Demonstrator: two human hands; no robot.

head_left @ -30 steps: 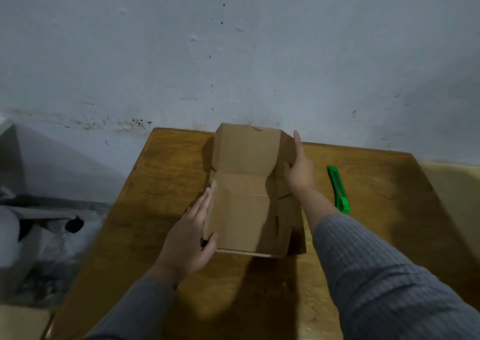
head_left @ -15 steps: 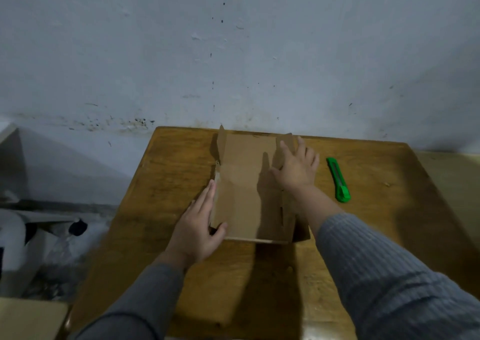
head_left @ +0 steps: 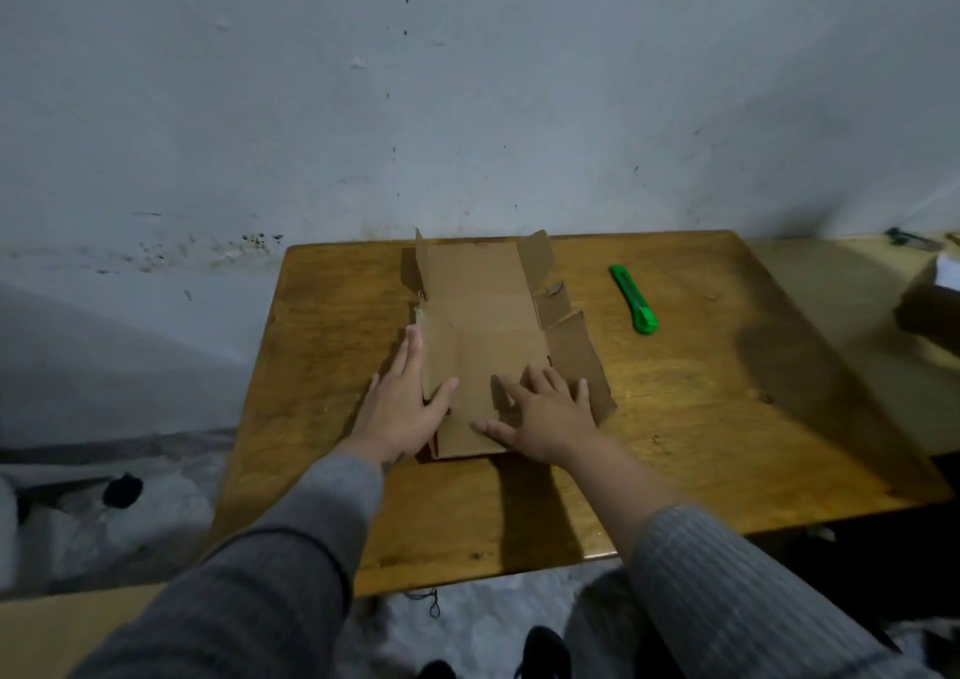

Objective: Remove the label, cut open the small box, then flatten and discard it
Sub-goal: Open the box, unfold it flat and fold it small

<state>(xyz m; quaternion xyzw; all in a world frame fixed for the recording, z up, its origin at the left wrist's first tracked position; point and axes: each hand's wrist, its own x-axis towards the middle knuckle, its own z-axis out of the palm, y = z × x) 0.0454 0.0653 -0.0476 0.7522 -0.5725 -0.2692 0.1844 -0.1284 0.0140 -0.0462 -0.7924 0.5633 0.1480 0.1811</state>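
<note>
The brown cardboard box (head_left: 483,315) lies opened out and nearly flat on the wooden table (head_left: 701,418), with its side flaps at the far end still standing up a little. My left hand (head_left: 405,403) rests flat along the box's left edge, thumb on the cardboard. My right hand (head_left: 545,413) lies palm down with fingers spread on the near right part of the box. Neither hand grips anything. A green utility knife (head_left: 635,299) lies on the table to the right of the box, apart from both hands.
A grey-white wall (head_left: 467,107) stands right behind the table's far edge. Pale bags and a dark object (head_left: 122,491) lie on the floor to the left. Another surface with a box (head_left: 930,309) sits at the right edge. My shoes (head_left: 540,652) show below.
The box's upright far panel has gone down flat. My right hand moved from the far right flap to the near part of the box and now presses palm down. The camera view rose.
</note>
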